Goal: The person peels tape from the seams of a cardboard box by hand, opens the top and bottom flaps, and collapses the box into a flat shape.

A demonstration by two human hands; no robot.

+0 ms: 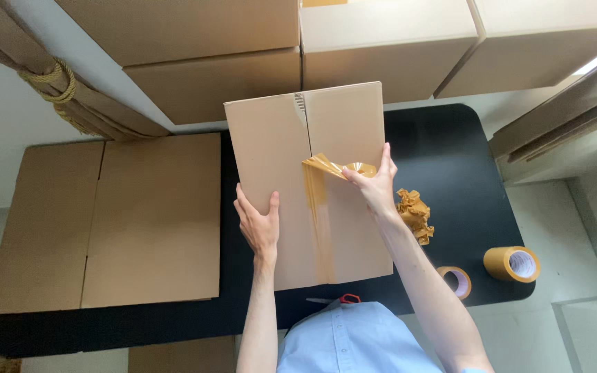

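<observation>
**A:** While the left hand [260, 224] is lying flat against the plain brown cardboard box [271, 145], fingers spread and gripping nothing, it is pinning the carton in place so it is not sliding about on the black rounded tabletop [450, 145].

**B:** And the right hand [374, 185] is pinching the loose end of the glossy brown packing tape strip [318, 200], thumb and fingers clamped on it at about two o'clock from the box's centre. The strip is running down the seam between the two flaps towards six o'clock, and the lifted end is curling up off the cardboard.

**A:** That box is sitting square in the middle of the table, directly ahead of the person in the light blue shirt [354, 342].

**B:** Just beside the right wrist, at three o'clock, a crumpled wad of brown tape [414, 214] is lying on the tabletop. Down at four o'clock a brown tape roll [457, 282] is resting near the table edge, with a second, fuller tape roll [512, 263] beside it, within reach of the right arm.

**A:** Red-handled scissors [343, 300] are peeking out at six o'clock, partly hidden under the box's near edge.

**B:** Over at nine o'clock a flattened cardboard sheet [112, 221] is lying flat, and stacked cardboard cartons [381, 41] are filling twelve o'clock.
</observation>
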